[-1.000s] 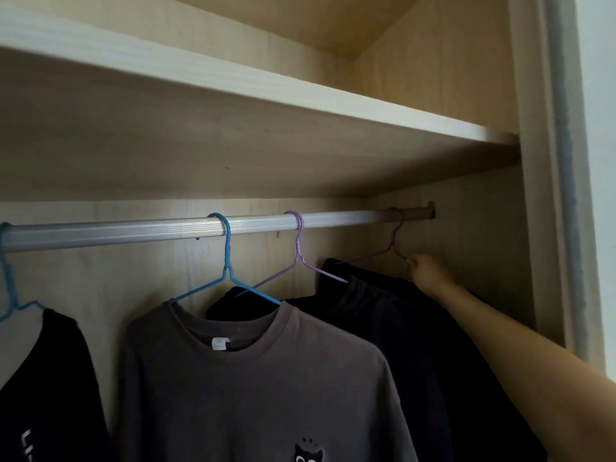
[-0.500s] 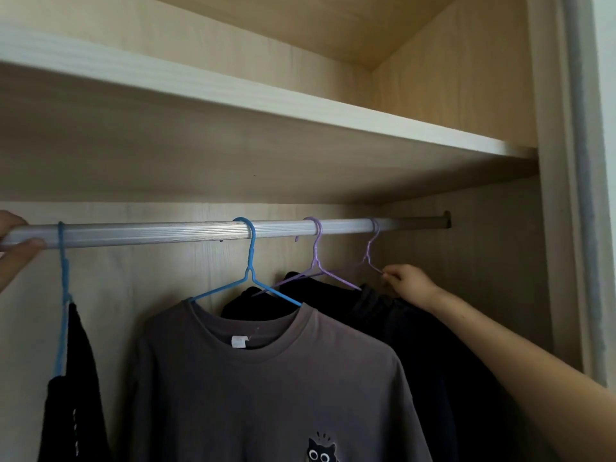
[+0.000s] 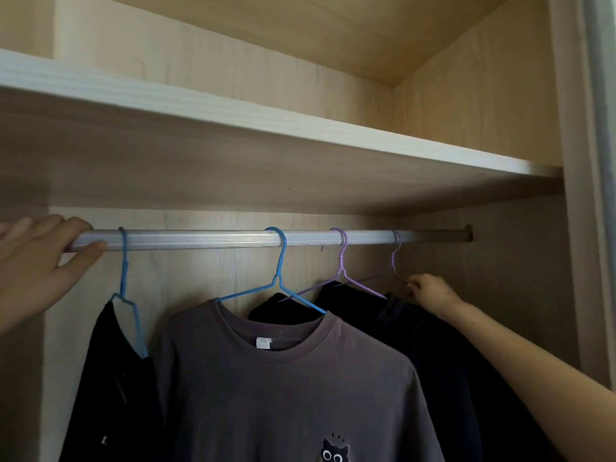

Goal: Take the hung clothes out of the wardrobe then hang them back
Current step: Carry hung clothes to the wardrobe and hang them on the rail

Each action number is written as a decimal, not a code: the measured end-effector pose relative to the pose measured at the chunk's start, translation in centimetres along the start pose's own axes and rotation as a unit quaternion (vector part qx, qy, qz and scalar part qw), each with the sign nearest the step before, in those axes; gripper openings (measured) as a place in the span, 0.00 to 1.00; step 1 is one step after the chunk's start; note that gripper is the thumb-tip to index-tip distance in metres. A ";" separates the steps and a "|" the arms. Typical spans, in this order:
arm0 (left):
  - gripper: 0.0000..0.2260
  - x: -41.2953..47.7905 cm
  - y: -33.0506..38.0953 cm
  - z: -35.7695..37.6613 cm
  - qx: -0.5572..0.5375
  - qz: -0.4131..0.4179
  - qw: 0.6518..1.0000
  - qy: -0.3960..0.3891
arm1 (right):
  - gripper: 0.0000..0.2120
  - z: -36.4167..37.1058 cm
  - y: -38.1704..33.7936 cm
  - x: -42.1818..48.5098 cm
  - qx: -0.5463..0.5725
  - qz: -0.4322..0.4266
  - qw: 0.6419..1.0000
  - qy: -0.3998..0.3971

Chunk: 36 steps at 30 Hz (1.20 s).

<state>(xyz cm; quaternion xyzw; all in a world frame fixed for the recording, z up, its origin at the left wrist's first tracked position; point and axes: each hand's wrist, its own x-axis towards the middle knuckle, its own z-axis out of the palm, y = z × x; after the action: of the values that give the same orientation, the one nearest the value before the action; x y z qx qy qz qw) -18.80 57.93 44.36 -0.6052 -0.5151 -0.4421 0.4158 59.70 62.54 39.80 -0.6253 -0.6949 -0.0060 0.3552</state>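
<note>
A silver rail (image 3: 213, 240) runs across the wardrobe under a shelf. Several garments hang from it. A black garment (image 3: 103, 378) on a blue hanger (image 3: 125, 285) hangs turned sideways at the left. A grey T-shirt (image 3: 286, 388) with a cat print hangs on another blue hanger (image 3: 279, 278). Behind it a black garment (image 3: 283, 308) hangs on a purple hanger (image 3: 343, 271). At the far right a dark garment (image 3: 440, 361) hangs on a second purple hanger (image 3: 395, 261). My left hand (image 3: 40, 261) grips the rail at its left end. My right hand (image 3: 430, 291) pinches the far-right hanger's shoulder.
A pale wooden shelf (image 3: 266, 128) sits just above the rail. The wardrobe's right side wall (image 3: 520, 295) stands close beside the last hanger. A white door frame (image 3: 596, 195) borders the right edge.
My left hand has come up and taken hold of the rail. The left black garment has turned sideways. My right hand has slid the far-right hanger leftward along the rail, away from the wall.
</note>
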 end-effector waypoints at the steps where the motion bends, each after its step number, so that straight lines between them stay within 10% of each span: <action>1: 0.29 -0.6 5.9 -4.3 0.054 0.007 0.998 -0.043 | 0.13 0.0 -0.2 0.0 -0.005 0.004 1.000 -0.006; 4: 0.09 -1.3 22.6 -13.6 0.122 0.011 0.992 -0.001 | 0.12 -1.1 -2.0 -0.6 -0.031 -0.015 0.999 0.015; 10: 0.17 -1.6 25.0 -14.7 0.161 -0.026 0.987 -0.010 | 0.07 -1.9 -13.1 -5.9 0.130 -0.199 0.946 0.222; 21: 0.19 -1.7 25.6 -15.5 0.144 -0.051 0.987 -0.045 | 0.15 5.2 -33.9 -17.3 0.417 -0.204 0.858 -0.220; 36: 0.18 -1.9 25.1 -14.9 0.154 -0.043 0.987 -0.029 | 0.13 7.4 -33.1 -17.0 0.410 -0.171 0.890 -0.104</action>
<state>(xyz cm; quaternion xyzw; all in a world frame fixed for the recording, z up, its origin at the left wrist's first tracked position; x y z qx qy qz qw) 4.33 40.04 45.27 -0.5238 -0.6147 -0.3574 0.4691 26.66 43.97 40.16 -0.2932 -0.7646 0.2838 0.4989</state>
